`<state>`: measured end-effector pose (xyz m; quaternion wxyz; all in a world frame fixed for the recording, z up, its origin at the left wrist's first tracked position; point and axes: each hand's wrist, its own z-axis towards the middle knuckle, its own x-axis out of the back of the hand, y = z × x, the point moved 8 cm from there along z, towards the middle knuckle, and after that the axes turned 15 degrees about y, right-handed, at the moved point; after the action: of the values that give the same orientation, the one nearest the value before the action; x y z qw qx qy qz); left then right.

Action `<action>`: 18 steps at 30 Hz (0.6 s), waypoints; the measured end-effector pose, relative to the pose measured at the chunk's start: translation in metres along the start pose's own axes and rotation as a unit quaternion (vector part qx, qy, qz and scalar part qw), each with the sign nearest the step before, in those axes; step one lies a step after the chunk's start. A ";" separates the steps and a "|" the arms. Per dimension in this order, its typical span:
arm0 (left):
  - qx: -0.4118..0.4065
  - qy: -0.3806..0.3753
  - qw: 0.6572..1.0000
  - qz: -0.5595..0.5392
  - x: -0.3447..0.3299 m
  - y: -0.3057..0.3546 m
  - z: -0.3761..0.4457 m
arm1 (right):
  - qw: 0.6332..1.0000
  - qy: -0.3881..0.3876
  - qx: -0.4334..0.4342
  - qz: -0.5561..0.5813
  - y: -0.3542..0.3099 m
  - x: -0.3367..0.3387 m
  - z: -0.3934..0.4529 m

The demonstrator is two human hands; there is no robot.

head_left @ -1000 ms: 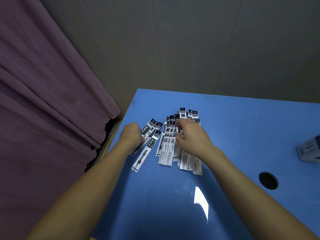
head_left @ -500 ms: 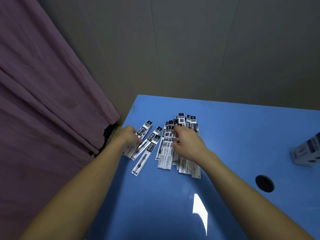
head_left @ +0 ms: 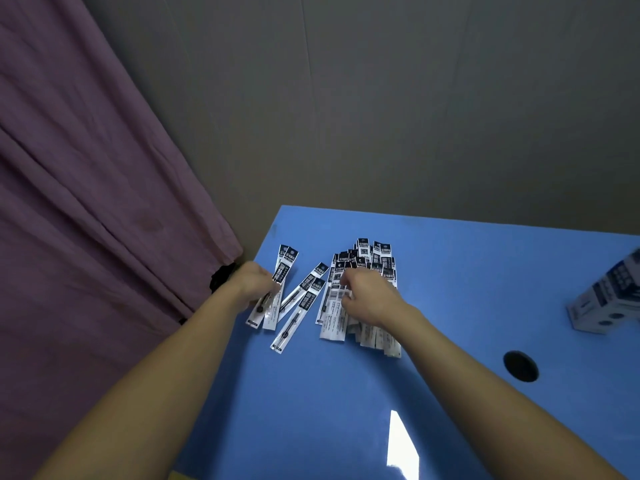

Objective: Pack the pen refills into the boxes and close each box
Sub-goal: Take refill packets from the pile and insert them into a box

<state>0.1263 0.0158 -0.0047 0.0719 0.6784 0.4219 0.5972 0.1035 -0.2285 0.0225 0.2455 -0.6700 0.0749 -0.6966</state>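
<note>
The pen refills [head_left: 360, 289] lie in a heap near the far left corner of the blue worktop [head_left: 311, 410]. Their long sides point from the near edge to the far edge. The right hand [head_left: 367, 296] sits on top of the heap, and its curled fingers [head_left: 346, 289] look like they pinch a packet. The left hand [head_left: 258, 284] is beside the left edge and grips a few packets [head_left: 277, 289]. Two loose refills [head_left: 301, 299] lie tilted between the hands. The box [head_left: 606, 299] stands far off at the right edge, so the right hand is nearer to it.
</note>
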 end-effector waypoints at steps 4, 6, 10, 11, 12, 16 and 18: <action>-0.052 0.027 0.998 0.015 0.017 0.015 -0.016 | 1.000 0.005 -0.009 -0.028 -0.004 0.008 -0.008; -0.087 0.051 0.994 0.033 0.027 0.027 -0.025 | 0.999 0.014 -0.021 -0.043 -0.004 0.015 -0.013; -0.149 0.053 0.987 0.033 0.035 0.050 -0.050 | 0.995 0.047 -0.051 -0.073 -0.004 0.037 -0.034; -0.166 0.050 0.984 0.029 0.034 0.056 -0.057 | 0.993 0.055 -0.059 -0.083 -0.003 0.043 -0.040; -0.184 0.049 0.981 0.028 0.033 0.061 -0.065 | 0.991 0.061 -0.070 -0.093 -0.001 0.050 -0.047; -0.252 0.046 0.966 0.029 0.021 0.081 -0.096 | 0.980 0.075 -0.125 -0.132 0.015 0.080 -0.085; -0.280 0.044 0.959 0.026 0.015 0.092 -0.116 | 0.973 0.083 -0.160 -0.143 0.028 0.094 -0.111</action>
<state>0.0688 -0.0796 0.0939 0.2249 0.6150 0.2232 0.7221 0.0048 -0.3197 0.0846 0.0257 -0.6440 0.1092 -0.7567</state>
